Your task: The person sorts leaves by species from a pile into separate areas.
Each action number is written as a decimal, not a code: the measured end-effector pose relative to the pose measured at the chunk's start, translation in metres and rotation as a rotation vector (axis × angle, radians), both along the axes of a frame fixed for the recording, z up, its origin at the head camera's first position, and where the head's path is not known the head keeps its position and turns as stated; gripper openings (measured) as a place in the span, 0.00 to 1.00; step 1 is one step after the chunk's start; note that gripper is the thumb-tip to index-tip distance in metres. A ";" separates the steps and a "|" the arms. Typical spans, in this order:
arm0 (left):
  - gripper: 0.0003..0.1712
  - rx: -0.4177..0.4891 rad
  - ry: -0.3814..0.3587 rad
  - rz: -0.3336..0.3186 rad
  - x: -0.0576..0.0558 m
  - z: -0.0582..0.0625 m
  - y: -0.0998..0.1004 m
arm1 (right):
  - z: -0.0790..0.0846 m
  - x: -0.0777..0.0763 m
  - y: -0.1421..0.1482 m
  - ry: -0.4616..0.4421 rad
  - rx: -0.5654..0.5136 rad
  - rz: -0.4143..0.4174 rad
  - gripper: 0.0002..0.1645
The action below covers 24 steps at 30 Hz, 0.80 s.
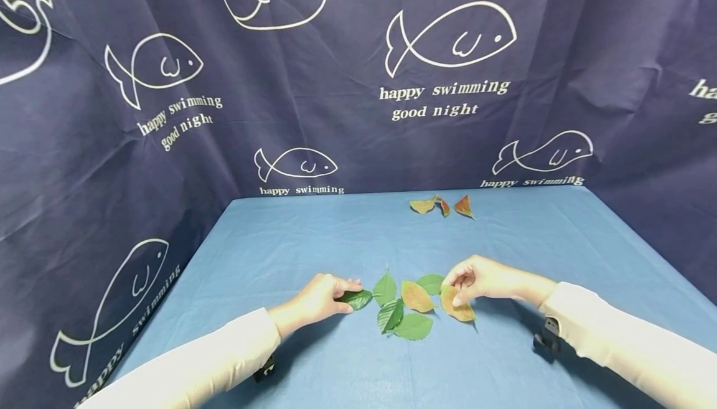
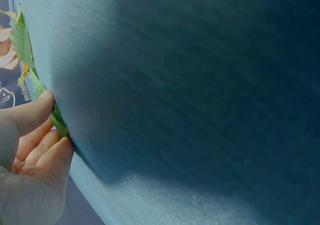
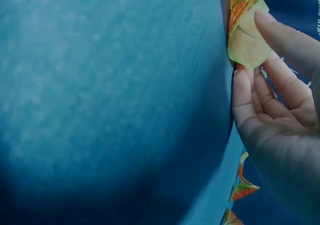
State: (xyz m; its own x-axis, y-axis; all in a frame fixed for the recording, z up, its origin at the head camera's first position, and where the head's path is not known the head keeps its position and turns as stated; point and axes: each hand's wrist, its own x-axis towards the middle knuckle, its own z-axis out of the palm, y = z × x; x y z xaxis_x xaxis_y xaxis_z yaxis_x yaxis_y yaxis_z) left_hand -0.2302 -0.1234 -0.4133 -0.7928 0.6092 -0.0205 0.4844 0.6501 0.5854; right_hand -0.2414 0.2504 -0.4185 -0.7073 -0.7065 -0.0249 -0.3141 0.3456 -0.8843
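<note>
My left hand (image 1: 322, 297) pinches a dark green leaf (image 1: 360, 299) between thumb and fingers, low over the blue cloth; in the left wrist view this leaf (image 2: 59, 124) shows only edge-on. To the right, my right hand (image 1: 483, 278) holds an orange-yellow leaf (image 1: 459, 310) by its upper part. The right wrist view has the thumb on that leaf's pale face (image 3: 250, 42), with fingers beneath. Between the hands lie an upright green leaf (image 1: 384, 289), a ribbed dark green leaf (image 1: 390, 315), a light green leaf (image 1: 414, 327), an orange leaf (image 1: 417, 297) and another green leaf (image 1: 430, 282).
Curled yellow and red leaves (image 1: 463, 206) lie near the back edge of the blue-covered table (image 1: 313, 228). A dark curtain (image 1: 347, 116) with white fish drawings rises behind and along both sides.
</note>
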 end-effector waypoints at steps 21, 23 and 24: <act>0.25 0.021 0.001 0.000 0.001 -0.006 -0.002 | -0.005 -0.001 0.005 -0.190 -0.106 -0.067 0.19; 0.25 0.024 0.001 0.003 0.000 -0.005 -0.002 | -0.004 -0.003 0.005 -0.221 -0.123 -0.088 0.19; 0.25 0.025 0.001 0.004 0.000 -0.004 -0.002 | -0.003 -0.004 0.005 -0.234 -0.129 -0.100 0.19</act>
